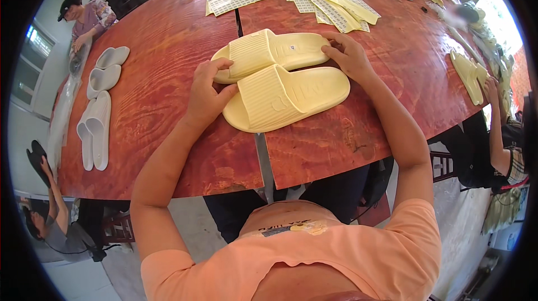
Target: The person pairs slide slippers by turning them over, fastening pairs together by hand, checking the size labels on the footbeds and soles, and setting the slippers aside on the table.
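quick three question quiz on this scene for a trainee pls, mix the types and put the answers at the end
1. Multiple choice: where does the right hand touch the far yellow slide sandal? a) the strap, b) the heel end, c) the toe end
2. True or false: the small white sticker is on the insole of the near yellow slide sandal.
3. Count: how many light grey slide sandals lie near the left edge of the reddish wooden table?

Key:
1. b
2. False; it is on the far one's insole.
3. Four.
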Available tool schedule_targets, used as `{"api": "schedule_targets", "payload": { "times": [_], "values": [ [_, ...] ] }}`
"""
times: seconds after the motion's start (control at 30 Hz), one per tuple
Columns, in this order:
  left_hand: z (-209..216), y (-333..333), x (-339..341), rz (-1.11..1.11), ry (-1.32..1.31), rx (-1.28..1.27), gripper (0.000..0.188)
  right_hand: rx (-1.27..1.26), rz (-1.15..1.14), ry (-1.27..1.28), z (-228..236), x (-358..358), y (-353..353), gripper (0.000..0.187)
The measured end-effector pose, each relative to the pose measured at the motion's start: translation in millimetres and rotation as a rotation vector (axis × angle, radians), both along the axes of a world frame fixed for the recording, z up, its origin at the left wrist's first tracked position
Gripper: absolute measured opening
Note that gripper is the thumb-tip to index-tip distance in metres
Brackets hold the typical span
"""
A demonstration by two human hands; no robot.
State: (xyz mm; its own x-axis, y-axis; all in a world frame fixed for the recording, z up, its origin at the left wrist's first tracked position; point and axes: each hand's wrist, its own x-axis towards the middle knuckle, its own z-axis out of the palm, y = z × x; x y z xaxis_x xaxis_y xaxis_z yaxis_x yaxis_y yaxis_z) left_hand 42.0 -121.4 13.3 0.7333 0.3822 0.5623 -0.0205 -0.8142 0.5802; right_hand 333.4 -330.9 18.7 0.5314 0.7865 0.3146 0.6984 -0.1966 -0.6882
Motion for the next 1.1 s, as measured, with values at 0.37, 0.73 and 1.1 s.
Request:
{"api": "schedule_targets", "payload": {
  "times": [0.37,0.73,1.1],
  "values": [
    [6,-3,-3,-0.03,0.029,0.05,0.043,0.084,0.339,-0.436,21,-56,-1,0.046],
    [16,-29,-9,-0.298,-0.015,0.141,0.043,0.072,0.478,-0.304,24,-82,-3,0.021],
    [13,-17,-6,-0.162,-0.106,0.104,0.051,0.16,0.259,-0.437,39,-67,-11,0.018]
  ]
}}
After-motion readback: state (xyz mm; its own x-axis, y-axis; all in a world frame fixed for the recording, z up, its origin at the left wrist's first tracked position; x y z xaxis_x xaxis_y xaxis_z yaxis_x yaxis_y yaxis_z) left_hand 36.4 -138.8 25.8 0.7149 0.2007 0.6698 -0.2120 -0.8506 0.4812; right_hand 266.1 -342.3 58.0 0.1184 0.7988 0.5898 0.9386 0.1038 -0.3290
